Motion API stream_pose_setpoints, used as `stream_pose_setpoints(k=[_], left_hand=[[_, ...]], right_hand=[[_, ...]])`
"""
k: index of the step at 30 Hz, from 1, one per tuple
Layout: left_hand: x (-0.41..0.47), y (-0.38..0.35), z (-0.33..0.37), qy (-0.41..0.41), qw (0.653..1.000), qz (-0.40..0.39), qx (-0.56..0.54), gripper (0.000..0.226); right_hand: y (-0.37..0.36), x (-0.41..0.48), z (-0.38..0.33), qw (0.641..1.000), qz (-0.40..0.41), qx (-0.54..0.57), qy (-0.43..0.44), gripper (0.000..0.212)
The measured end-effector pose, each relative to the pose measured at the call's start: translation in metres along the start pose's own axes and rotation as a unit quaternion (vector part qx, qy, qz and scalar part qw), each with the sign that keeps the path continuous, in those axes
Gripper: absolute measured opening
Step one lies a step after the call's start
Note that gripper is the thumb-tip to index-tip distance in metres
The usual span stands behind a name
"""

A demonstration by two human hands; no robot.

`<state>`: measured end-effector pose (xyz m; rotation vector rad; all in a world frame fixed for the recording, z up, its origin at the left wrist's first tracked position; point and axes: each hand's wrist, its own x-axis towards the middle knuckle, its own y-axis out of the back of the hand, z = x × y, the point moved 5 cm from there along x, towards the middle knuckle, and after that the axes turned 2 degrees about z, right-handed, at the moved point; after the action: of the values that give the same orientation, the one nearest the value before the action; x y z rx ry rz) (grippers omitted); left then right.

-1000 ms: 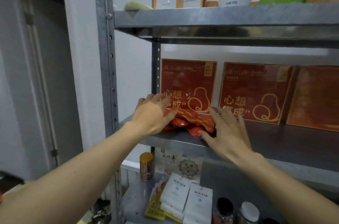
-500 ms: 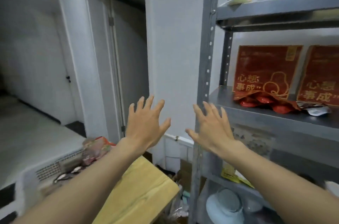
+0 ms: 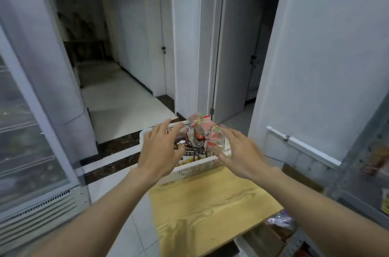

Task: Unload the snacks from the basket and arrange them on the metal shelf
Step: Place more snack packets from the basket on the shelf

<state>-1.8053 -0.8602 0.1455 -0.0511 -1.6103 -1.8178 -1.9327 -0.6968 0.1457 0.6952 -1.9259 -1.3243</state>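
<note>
Swung from the grey metal shelf, spread, empty left hand and right hand flank the white perforated plastic basket. Upright red-and-clear snack packets stand nearest the right.

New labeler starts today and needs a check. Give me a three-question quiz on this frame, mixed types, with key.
1. True or false: the white basket is empty.
2. Multiple choice: the basket stands on A) the floor, B) the wooden table, C) a chair.
3. Fill in: the left hand and right hand reach toward the basket with fingers ____, holding nothing.

Key: 1 false, snack packets stand in it. 2 B. 3 spread.
</note>
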Motion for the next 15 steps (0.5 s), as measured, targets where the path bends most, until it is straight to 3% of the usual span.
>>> stream_pose_setpoints(k=[15], left_hand=[[0.061, -0.203, -0.099, 0.141, 0.965, -0.165, -0.144, 0.059]], right_hand=[[-0.186, 0.155, 0.050, 0.979, -0.186, 0.084, 0.012, 0.039]])
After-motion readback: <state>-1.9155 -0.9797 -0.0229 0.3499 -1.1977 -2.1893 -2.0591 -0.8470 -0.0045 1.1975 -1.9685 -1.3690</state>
